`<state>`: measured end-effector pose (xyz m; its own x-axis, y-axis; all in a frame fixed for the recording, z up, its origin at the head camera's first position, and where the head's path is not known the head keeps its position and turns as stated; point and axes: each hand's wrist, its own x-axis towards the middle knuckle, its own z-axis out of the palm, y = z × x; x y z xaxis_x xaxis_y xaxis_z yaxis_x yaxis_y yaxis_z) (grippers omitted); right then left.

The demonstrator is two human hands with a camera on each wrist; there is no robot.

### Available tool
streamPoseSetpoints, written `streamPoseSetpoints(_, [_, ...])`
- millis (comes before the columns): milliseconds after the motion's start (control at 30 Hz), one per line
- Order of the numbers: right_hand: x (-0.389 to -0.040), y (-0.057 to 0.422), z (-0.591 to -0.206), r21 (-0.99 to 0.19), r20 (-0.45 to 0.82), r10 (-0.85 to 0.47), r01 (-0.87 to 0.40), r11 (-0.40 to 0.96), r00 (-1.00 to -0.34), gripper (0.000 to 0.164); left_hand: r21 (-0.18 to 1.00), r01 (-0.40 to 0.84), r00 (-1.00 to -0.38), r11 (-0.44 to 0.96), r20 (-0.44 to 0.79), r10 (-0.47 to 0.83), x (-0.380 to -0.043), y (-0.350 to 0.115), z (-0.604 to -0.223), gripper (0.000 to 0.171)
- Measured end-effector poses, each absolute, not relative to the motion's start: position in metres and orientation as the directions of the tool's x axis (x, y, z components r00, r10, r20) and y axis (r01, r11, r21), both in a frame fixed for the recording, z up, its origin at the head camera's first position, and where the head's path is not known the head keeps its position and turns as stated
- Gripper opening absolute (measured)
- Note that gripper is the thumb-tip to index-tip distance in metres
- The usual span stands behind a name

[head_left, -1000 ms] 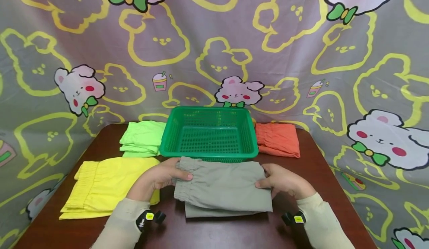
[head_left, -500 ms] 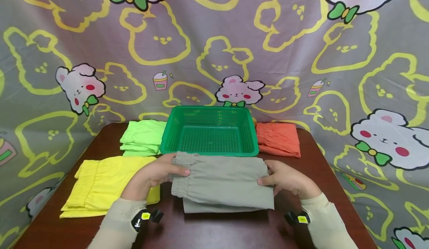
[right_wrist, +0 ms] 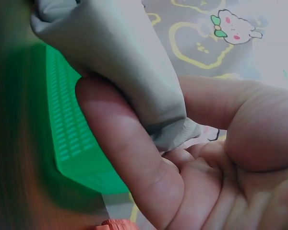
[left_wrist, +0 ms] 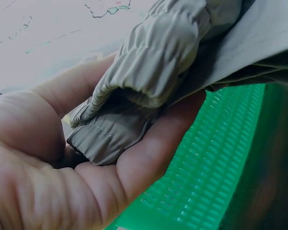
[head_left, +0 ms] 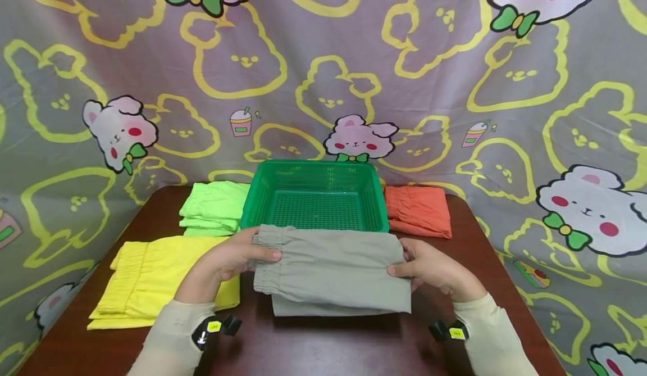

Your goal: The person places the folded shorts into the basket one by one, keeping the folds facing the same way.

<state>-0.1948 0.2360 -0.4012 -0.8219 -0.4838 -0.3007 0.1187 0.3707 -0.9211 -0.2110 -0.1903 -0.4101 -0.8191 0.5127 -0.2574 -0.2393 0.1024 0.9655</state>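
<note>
Folded grey shorts (head_left: 333,269) with a gathered elastic waistband hang between my two hands, raised over the table in front of the green basket (head_left: 247,218). My left hand (head_left: 229,258) pinches the waistband end, thumb on top and fingers beneath. In the left wrist view the elastic layers (left_wrist: 149,62) lie between thumb and fingers. On the opposite side my right hand (head_left: 429,266) grips the folded edge, its thumb on the near face. The right wrist view shows the grey cloth (right_wrist: 129,62) between thumb and forefinger. The shorts overlap the basket's front rim in the head view.
Folded yellow shorts (head_left: 167,277) lie at the left on the brown table (head_left: 323,348). Bright green folded clothing (head_left: 214,204) sits left of the basket, orange folded clothing (head_left: 419,210) right of it. A patterned curtain (head_left: 303,39) hangs close behind.
Both hands have lifted the grey shorts a little and moved them toward the basket, with a slight shift left. The basket and the other folded clothes stay put.
</note>
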Motion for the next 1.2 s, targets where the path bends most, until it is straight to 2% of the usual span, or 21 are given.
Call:
streamPoseSetpoints(300, [-0.195, 0.235, -0.398, -0.933, -0.263, -0.492, 0.087, 0.350, -0.830, 0.054, 0.975, -0.191, -0.845, 0.114, -0.222, 0.486, -0.209, -0.195, -0.402, 0.055])
streamPoseSetpoints(967, [-0.194, 0.231, -0.398, -0.943, -0.236, -0.459, 0.089, 0.319, -0.857, 0.053, 0.979, -0.194, -0.860, 0.066, -0.202, 0.468, -0.209, -0.204, -0.395, 0.045])
streamPoseSetpoints(1200, [-0.194, 0.229, -0.397, -0.946, -0.230, -0.432, 0.095, 0.311, -0.872, 0.053, 0.976, -0.208, -0.883, 0.063, -0.215, 0.417, -0.210, -0.203, -0.395, 0.047])
